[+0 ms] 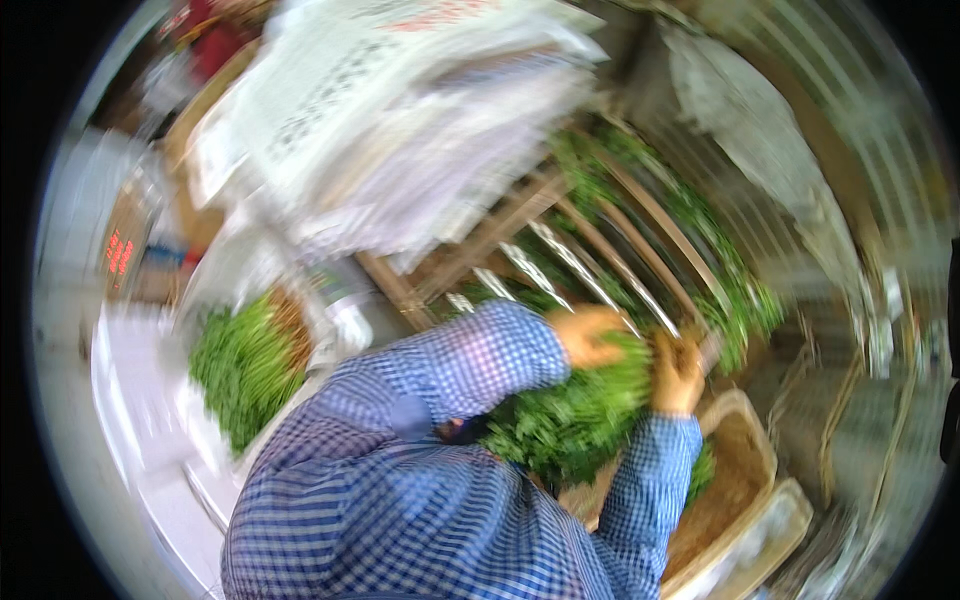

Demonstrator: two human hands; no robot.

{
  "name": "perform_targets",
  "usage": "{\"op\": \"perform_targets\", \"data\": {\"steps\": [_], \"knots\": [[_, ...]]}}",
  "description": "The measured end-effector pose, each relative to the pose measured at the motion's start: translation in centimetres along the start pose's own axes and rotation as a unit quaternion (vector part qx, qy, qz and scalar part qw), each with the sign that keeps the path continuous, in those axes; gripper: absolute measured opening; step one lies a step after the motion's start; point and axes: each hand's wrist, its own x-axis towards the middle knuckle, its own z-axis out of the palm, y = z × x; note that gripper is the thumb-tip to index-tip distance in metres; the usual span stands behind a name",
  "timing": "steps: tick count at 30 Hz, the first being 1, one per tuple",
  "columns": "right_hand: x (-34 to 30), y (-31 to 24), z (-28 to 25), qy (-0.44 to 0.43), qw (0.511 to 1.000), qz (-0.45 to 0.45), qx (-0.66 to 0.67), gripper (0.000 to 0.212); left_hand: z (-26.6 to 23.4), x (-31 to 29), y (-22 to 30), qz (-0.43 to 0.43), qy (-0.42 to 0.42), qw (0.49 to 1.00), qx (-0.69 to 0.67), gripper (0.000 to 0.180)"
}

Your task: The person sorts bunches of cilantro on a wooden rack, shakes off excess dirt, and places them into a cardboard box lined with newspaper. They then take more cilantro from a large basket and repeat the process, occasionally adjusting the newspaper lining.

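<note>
A bunch of leafy greens (570, 425) lies in front of my body, its leaves toward me and its pale green stems between my hands. My left hand (588, 337) is closed on the far side of the stems, its fingers blurred. My right hand (680, 372) is closed at the right of the stems. Its fingertips meet near the end of a shiny white strip (645, 300), and what they pinch is too blurred to make out. Several such strips lie across a wooden slatted rack (535, 200) just beyond my hands.
More greens (735, 290) spread along the rack's right side. Another bunch of greens (245, 360) rests in white wrapping at left. Large printed sheets (350, 130) are heaped at the far left. A brown-lined tub (725, 480) stands at lower right, beside hanging cords (840, 420).
</note>
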Motion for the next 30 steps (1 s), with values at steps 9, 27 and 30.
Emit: {"op": "perform_targets", "data": {"steps": [9,27,30], "knots": [[0.3,4.9,-6.6,-0.060,0.995,-0.072,-0.042,0.075,3.1,-1.4,0.0,0.192,-0.098,0.976,-0.041,0.052],[5.4,1.3,-3.9,-0.016,0.958,-0.250,-0.138,0.070,0.9,0.4,0.1,0.123,-0.070,0.988,-0.070,0.064],[5.2,0.9,-4.0,-0.047,0.943,-0.251,-0.213,0.084,-0.2,0.2,0.4,0.041,-0.176,0.981,-0.074,0.063]]}}
